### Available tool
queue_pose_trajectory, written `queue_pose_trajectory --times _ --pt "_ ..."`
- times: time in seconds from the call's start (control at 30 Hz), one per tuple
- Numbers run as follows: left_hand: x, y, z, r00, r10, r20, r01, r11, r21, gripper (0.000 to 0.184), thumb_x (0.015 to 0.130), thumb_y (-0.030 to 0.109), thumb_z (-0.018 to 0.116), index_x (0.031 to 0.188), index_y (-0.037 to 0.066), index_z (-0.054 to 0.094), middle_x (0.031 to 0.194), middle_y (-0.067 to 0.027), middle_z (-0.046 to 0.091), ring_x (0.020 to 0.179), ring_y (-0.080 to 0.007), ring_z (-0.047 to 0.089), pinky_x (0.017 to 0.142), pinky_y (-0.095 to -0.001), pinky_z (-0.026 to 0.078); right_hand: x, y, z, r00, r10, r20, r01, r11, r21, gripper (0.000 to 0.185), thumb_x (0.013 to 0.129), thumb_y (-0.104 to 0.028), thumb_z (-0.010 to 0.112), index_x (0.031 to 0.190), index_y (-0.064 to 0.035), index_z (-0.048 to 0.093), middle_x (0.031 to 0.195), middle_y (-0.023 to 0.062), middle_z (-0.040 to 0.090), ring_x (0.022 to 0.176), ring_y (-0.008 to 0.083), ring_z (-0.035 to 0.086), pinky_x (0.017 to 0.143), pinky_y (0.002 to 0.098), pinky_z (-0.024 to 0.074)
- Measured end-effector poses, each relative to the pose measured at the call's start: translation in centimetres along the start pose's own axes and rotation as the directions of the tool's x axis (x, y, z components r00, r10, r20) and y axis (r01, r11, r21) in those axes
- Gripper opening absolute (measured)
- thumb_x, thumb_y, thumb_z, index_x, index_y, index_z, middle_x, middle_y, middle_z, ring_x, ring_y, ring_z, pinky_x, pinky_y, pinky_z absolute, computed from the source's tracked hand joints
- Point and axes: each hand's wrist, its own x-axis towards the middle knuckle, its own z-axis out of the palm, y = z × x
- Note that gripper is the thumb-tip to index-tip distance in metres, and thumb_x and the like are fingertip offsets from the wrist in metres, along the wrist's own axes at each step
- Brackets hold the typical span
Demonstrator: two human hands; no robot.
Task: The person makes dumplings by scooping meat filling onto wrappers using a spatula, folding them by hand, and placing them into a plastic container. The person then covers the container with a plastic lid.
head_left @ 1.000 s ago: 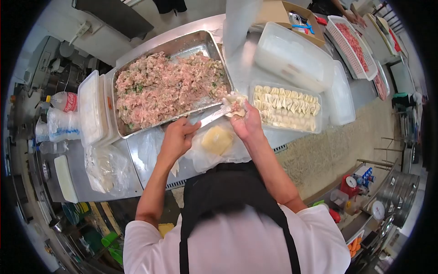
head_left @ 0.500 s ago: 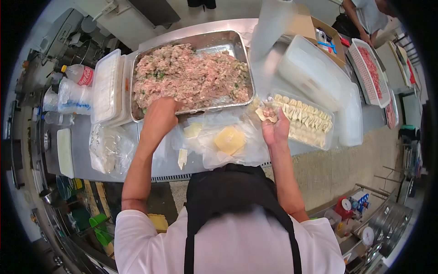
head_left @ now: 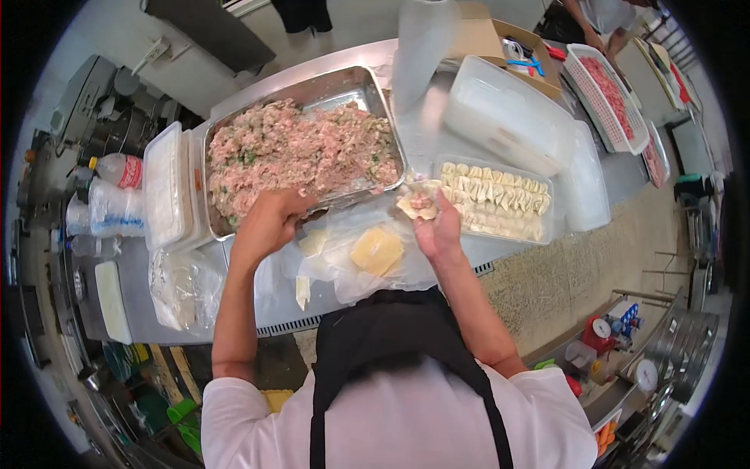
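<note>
Holding the filled wrapper in our right hand, we record it at three o'clock from our left hand, hands well apart. Our left hand shows curled fingers at the near rim of the meat tray; its grip cannot be confirmed. The meat tray's long axis runs roughly eight to two o'clock. The dumpling container lies at three o'clock from the filled wrapper, right hand nearer.

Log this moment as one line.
left hand: at meat tray's near edge, grip unclear | right hand: holding open wrapper, filling on it | dumplings: in rows
</note>
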Motion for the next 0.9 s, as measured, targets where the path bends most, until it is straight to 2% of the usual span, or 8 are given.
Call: queue_pose_trajectory --times 0.07,0.17,0.27,0.4,0.7,0.73,0.8,0.9 --pt "-0.5 0.3 1.9 0.998 0.021 -0.054 -0.027 0.994 -0.11 0.053 0.065 -0.015 0.054 0.108 0.008 0.076 0.083 -0.0133 0.067 0.075 -0.0283 0.065 0.067 -0.0352 0.05 -0.3 0.5 1.5 1.0 -0.019 -0.001 0.018 0.999 -0.048 0.045 0.106 -0.024 0.041 0.139 0.0069 0.043 0.129 0.021 0.058 0.121 0.0337 0.056 0.113 0.0524 0.039" --pt "-0.6 2.0 6.4 0.953 0.107 -0.282 -0.149 0.98 -0.133 0.032 0.077 -0.004 0.067 0.105 0.007 0.077 0.078 -0.0133 0.063 0.07 -0.0308 0.063 0.064 -0.038 0.049 -0.6 0.5 3.8 0.991 0.135 0.025 -0.137 0.974 0.178 0.046 0.107 -0.027 0.035 0.138 0.0062 0.043 0.136 0.0227 0.053 0.128 0.0376 0.051 0.116 0.0523 0.0356" --pt "-2.0 2.7 7.4 0.991 0.002 -0.131 -0.008 0.999 -0.044 0.03 0.078 -0.004 0.068 0.105 0.008 0.077 0.079 -0.013 0.063 0.07 -0.0287 0.064 0.064 -0.0365 0.05 0.4 0.4 3.1 0.992 0.12 -0.037 -0.113 0.982 0.152 0.045 0.108 -0.027 0.035 0.138 0.0053 0.043 0.135 0.0196 0.054 0.126 0.0317 0.054 0.113 0.0466 0.0395" --pt "-2.8 5.3 5.3 0.951 -0.047 -0.306 -0.023 0.975 -0.221 0.026 0.079 -0.003 0.068 0.102 0.005 0.077 0.079 -0.014 0.063 0.068 -0.029 0.062 0.063 -0.0375 0.049 0.3 0.3 2.9 0.988 0.001 -0.155 0.018 0.992 0.123 0.045 0.108 -0.027 0.036 0.138 0.006 0.044 0.134 0.0198 0.055 0.123 0.0305 0.056 0.111 0.0442 0.0409" --pt "-1.3 3.1 7.8 0.98 -0.102 -0.168 0.033 0.929 -0.368 0.032 0.079 -0.006 0.068 0.108 0.004 0.075 0.075 -0.0128 0.062 0.065 -0.0215 0.058 0.06 -0.0324 0.044 -1.3 -0.7 1.9 0.907 0.149 0.394 -0.153 0.988 -0.02 0.048 0.093 -0.013 0.055 0.137 0.0028 0.047 0.132 0.0166 0.058 0.127 0.0274 0.054 0.109 0.0388 0.0424" --pt "-1.5 3.3 7.2 0.98 -0.103 -0.168 0.035 0.929 -0.369 0.032 0.079 -0.006 0.068 0.108 0.004 0.075 0.075 -0.0128 0.062 0.065 -0.0215 0.058 0.06 -0.0324 0.044 -1.2 -0.2 1.1 0.947 0.07 0.312 0.018 0.963 -0.271 0.048 0.087 -0.009 0.058 0.133 0.0021 0.051 0.128 0.0157 0.061 0.123 0.0276 0.057 0.106 0.0381 0.0441" --pt "-1.8 4.0 6.0 0.972 -0.166 -0.169 0.081 0.902 -0.424 0.031 0.079 -0.005 0.069 0.108 0.004 0.075 0.073 -0.0115 0.062 0.063 -0.0213 0.056 0.06 -0.0322 0.044 -1.5 0.1 0.9 0.969 -0.037 0.246 0.162 0.845 -0.509 0.048 0.081 -0.004 0.062 0.129 0.0013 0.056 0.125 0.0149 0.064 0.12 0.0278 0.059 0.104 0.0374 0.0458" --pt "-2.1 4.6 6.0 0.988 -0.153 -0.004 0.141 0.919 -0.368 0.032 0.077 -0.003 0.068 0.107 0.006 0.076 0.075 -0.015 0.063 0.061 -0.0262 0.057 0.059 -0.0365 0.045 -1.6 0.5 0.9 0.877 -0.193 0.441 0.467 0.124 -0.875 0.046 0.073 -0.004 0.072 0.118 -0.0023 0.063 0.102 0.0144 0.071 0.094 0.0271 0.07 0.086 0.0364 0.0537"
